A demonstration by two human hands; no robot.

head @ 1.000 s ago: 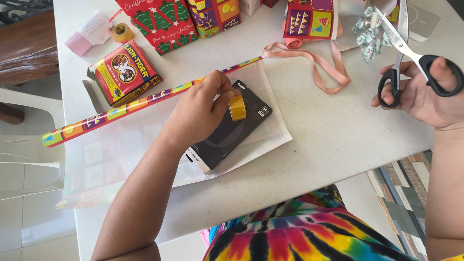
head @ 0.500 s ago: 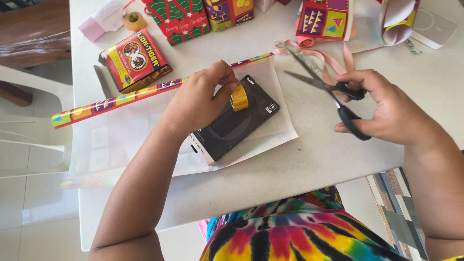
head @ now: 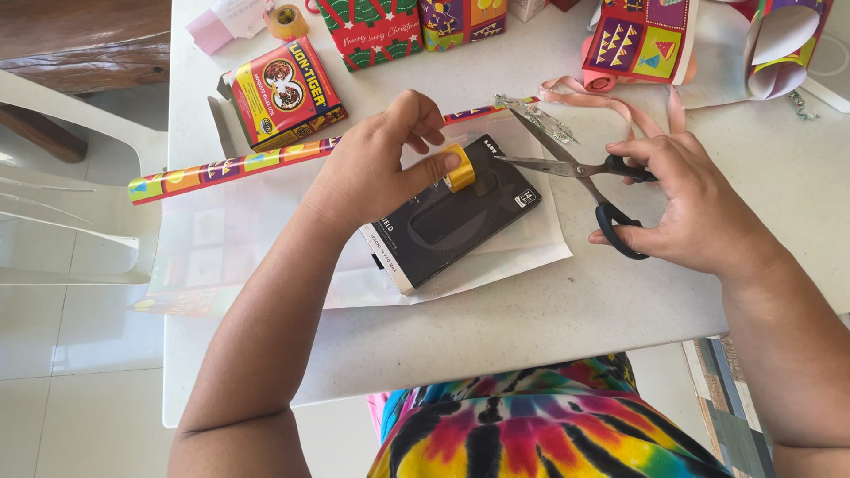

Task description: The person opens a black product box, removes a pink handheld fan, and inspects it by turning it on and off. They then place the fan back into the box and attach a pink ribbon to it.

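- The left hand pinches a small yellow tape roll between thumb and fingers, its grip pressed around the roll just above a black box.
- The right hand has its grip closed through the black handles of the scissors; the blades are spread, tips pointing at the tape roll (close beside it).
- The black box lies on a sheet of wrapping paper, white side up, on the white worktop.
- Behind: a red box, a pink ribbon, wrapped gifts.
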